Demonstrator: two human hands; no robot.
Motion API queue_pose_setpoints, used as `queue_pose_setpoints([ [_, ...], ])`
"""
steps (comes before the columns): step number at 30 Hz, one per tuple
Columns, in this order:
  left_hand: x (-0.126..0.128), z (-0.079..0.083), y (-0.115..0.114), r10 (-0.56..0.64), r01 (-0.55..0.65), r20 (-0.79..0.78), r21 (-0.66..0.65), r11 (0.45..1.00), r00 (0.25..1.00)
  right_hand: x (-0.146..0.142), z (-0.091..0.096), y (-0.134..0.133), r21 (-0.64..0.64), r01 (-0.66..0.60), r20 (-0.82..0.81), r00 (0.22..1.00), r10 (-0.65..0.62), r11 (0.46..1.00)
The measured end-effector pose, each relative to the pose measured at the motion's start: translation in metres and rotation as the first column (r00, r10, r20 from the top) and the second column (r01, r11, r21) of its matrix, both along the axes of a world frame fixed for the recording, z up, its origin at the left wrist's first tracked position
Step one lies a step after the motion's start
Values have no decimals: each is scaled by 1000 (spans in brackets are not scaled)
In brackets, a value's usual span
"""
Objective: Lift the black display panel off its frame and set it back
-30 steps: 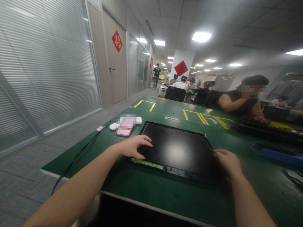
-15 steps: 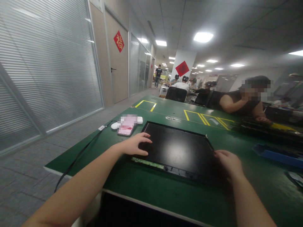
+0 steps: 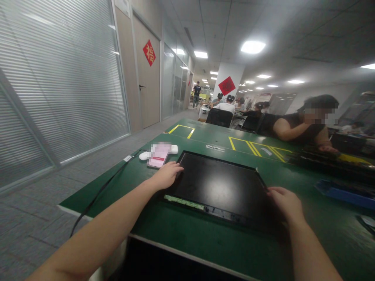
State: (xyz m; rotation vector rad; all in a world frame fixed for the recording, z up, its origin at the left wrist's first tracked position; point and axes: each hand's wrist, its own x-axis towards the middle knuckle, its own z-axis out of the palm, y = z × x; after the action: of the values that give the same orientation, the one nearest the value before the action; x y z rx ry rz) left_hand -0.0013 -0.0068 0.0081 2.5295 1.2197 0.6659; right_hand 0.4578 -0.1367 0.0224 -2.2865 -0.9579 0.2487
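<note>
A black flat display panel (image 3: 219,185) lies on the green table (image 3: 187,230), with a green circuit strip (image 3: 183,202) along its near edge. My left hand (image 3: 166,175) rests on the panel's left edge, fingers curled over it. My right hand (image 3: 285,203) grips the panel's right edge near its front corner, fingers bent round the rim.
A pink phone (image 3: 158,157) and a white puck (image 3: 144,155) with a black cable (image 3: 99,191) lie at the table's left. Yellow tape outlines (image 3: 252,146) mark the far side. A person (image 3: 301,127) leans on the table at right. A blue tray (image 3: 342,193) sits far right.
My left hand has slid from the panel's face outward to its left edge. My right hand has stayed on the right edge.
</note>
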Motion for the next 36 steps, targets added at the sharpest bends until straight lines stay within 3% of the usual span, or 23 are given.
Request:
queue_pose_setpoints([
  [15,2,0,0,-46,46,15,-5,999,999,18,-22,7,89,39,-186,982,-22,995],
  [22,4,3,-2,-42,43,-32,28,999,999,22,-24,8,76,16,-110,994,-8,997],
  [30,5,-3,-2,45,-44,60,-30,999,997,12,-13,4,49,-11,-46,999,13,999],
  [34,6,-6,-4,171,-171,-12,-103,980,985,14,-10,1,37,48,-48,998,-46,998],
  [36,6,-5,-4,175,-180,-47,-122,976,983,18,-12,0,35,67,-7,998,-66,997],
])
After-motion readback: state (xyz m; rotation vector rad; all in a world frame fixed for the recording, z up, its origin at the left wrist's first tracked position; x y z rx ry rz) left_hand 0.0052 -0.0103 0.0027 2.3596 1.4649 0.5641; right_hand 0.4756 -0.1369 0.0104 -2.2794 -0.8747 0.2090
